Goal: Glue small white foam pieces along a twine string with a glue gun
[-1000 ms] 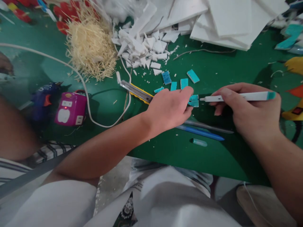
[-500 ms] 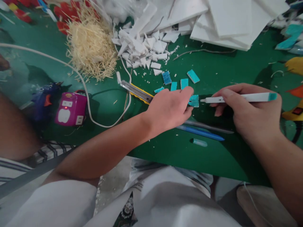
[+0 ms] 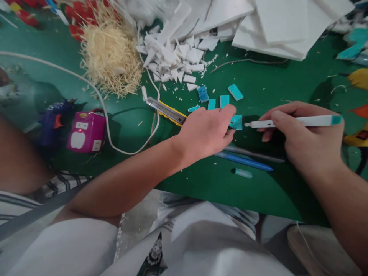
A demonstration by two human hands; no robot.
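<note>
Marker (image 3: pixel 316 121), gripped in our right hand (image 3: pixel 312 143), lies right of centre in the frame, its tip just right of the teal piece (image 3: pixel 237 122) and apart from it. Of our 2 hands, the left hand (image 3: pixel 208 128) is nearer that piece, pinching its left part. The marker's long axis runs almost level, tip pointing left; the piece's own axis we cannot tell, as it is partly covered.

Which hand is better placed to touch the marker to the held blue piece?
Probably the right hand: it holds the marker, aimed at the blue piece, a gap between. The left hand pinches that piece, so seems suited to steadying it.
</note>
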